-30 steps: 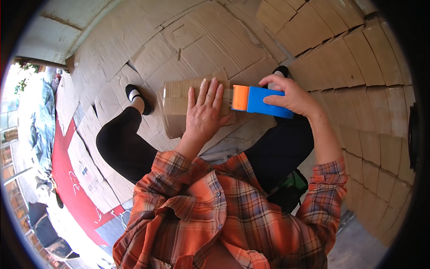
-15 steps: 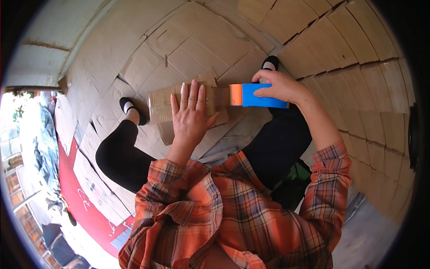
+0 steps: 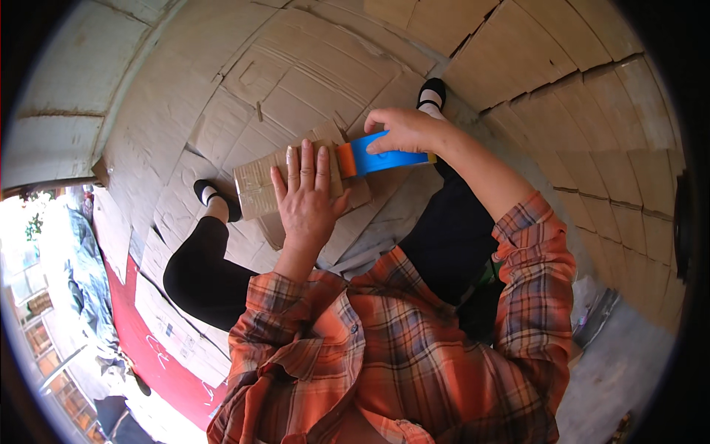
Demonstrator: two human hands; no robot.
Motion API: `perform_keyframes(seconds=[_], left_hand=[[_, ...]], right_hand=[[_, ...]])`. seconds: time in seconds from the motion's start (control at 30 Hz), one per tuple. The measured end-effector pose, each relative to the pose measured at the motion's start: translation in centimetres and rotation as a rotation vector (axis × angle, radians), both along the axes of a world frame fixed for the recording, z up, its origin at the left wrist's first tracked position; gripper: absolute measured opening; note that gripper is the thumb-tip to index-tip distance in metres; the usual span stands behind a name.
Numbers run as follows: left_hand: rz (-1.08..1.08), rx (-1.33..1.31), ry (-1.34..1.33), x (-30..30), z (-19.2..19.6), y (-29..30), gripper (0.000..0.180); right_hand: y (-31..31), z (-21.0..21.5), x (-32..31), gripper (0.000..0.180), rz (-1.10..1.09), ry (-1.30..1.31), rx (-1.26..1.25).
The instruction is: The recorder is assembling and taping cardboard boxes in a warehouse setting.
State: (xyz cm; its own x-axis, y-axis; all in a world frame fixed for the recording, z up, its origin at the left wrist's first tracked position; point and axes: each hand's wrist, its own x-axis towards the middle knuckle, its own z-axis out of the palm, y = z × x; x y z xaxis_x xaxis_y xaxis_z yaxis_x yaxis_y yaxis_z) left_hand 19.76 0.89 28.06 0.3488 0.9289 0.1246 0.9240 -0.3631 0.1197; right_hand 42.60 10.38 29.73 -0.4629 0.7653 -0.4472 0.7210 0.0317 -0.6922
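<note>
Taping a box right on the floor cardboard

Left hand (image 3: 307, 200) lies flat, fingers spread, on the small cardboard box (image 3: 259, 185); right hand (image 3: 403, 132) is wrapped around the blue tape dispenser (image 3: 381, 159) at the box's right edge. Uneven flattened cartons (image 3: 310, 74) underneath could probably let it slide and wrinkle the tape.

The left hand (image 3: 307, 196) lies flat on a cardboard box (image 3: 259, 181). The right hand (image 3: 407, 132) grips a blue tape dispenser (image 3: 377, 159) at the box's edge.
</note>
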Motion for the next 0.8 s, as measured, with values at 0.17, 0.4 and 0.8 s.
perform_keyframes(seconds=[0.17, 0.4, 0.8], left_hand=[[0.011, 0.04, 0.001, 0.2, -0.5, 0.2, 0.077], [0.012, 0.043, 0.032, 0.6, -0.5, 0.4, 0.076], [0.023, 0.031, 0.065, 0.5, -0.3, 0.0, 0.08]], right_hand=[[1.7, 1.4, -1.6, 0.051, 0.063, -0.07, -0.058], [3.8, 1.5, -4.1, 0.044, 0.163, -0.259, 0.008], [0.2, -1.0, -8.1, 0.032, 0.168, -0.531, 0.187]])
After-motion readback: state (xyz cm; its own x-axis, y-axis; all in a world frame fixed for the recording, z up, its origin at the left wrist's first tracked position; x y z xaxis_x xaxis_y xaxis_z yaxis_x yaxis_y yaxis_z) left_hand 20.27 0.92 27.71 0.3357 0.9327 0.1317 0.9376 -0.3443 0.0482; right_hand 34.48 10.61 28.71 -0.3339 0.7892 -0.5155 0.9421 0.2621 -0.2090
